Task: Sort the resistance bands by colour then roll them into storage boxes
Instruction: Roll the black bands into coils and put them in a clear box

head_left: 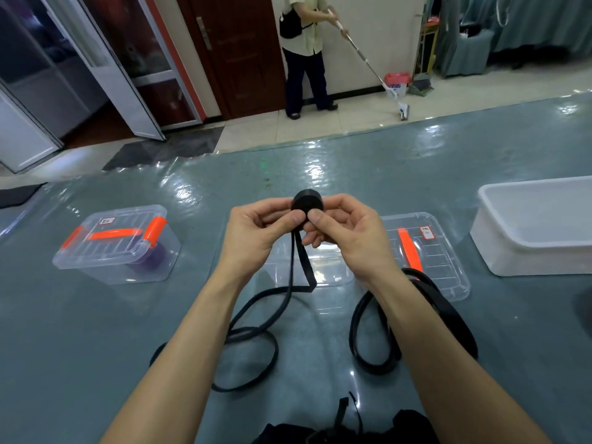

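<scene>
While we work above the grey-green table [320, 174], the open clear box [333, 270] sits right under our hands and serves as our marker. To its far right stands a white tub [528, 251]. Well to its left is a closed box [112, 248] with orange clips and something purple inside. Just to its right lies its lid [442, 261].

A second black band [455, 318] lies loose on the near right of the box. The black band [306, 261] we are winding trails from our hands across the box's near edge into loops on the table, towards us and to the left.

Both hands pinch the roll [307, 200] above the box's far side, the left hand [256, 229] and the right hand [346, 232] each with the thumb on its near face. The unrolled length hangs straight down, about equally near both hands, so we judge it must feed upward into the roll.
</scene>
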The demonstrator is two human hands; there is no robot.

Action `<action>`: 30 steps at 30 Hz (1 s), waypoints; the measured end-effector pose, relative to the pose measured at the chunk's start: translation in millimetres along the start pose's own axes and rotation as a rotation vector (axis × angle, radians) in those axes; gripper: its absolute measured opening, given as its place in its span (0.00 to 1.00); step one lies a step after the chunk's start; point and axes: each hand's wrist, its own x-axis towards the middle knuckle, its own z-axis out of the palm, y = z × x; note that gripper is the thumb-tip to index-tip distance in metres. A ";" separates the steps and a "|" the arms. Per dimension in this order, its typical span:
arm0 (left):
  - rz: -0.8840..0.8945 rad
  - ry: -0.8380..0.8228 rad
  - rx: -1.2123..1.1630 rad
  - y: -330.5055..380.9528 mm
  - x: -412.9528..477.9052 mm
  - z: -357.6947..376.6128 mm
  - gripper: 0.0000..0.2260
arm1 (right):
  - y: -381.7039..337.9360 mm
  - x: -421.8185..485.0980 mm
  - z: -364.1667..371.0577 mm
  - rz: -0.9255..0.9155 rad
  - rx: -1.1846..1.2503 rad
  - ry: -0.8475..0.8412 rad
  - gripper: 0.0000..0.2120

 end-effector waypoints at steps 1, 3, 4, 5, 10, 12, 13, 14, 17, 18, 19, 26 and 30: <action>0.011 -0.025 0.054 1.1 -0.3 -4.1 0.13 | 0.3 -0.4 -2.0 0.010 -0.033 -0.029 0.04; 0.042 -0.111 0.198 6.5 -2.3 -12.9 0.11 | -0.6 -2.5 -7.2 0.033 -0.174 -0.095 0.06; 0.061 -0.156 0.276 9.2 -3.7 -17.7 0.10 | -2.3 -4.6 -9.9 0.034 -0.303 -0.115 0.09; 0.091 -0.189 0.389 12.2 -5.0 -22.7 0.10 | -4.5 -7.2 -12.4 0.022 -0.463 -0.120 0.13; 0.269 -0.404 1.147 39.1 -7.5 -31.2 0.06 | -11.5 -16.9 -8.0 -0.087 -0.945 -0.197 0.15; 0.287 -0.484 1.319 48.1 -8.7 -27.5 0.07 | -7.9 -18.5 -1.0 -0.085 -0.982 -0.233 0.09; 0.304 -0.501 1.351 51.2 -9.1 -27.7 0.07 | -5.5 -19.6 1.2 -0.102 -0.976 -0.232 0.08; 0.314 -0.495 1.318 52.5 -9.4 -30.0 0.07 | -3.3 -20.6 2.6 -0.142 -0.953 -0.211 0.08; 0.198 -0.361 0.855 44.0 -11.6 -43.6 0.10 | -1.9 -25.2 2.3 -0.266 -0.752 -0.097 0.05; 0.138 -0.317 0.668 39.7 -13.9 -46.4 0.12 | -4.0 -27.3 3.1 -0.266 -0.647 -0.054 0.04; 0.097 -0.277 0.516 33.5 -16.7 -48.2 0.13 | -7.4 -29.1 4.8 -0.251 -0.531 -0.014 0.04; 0.017 -0.076 -0.065 14.2 -37.6 -16.2 0.13 | -10.6 -33.4 27.9 -0.145 -0.080 0.133 0.06; -0.007 -0.032 -0.075 12.2 -38.3 -10.1 0.13 | -1.7 -35.2 31.0 -0.078 -0.077 0.177 0.07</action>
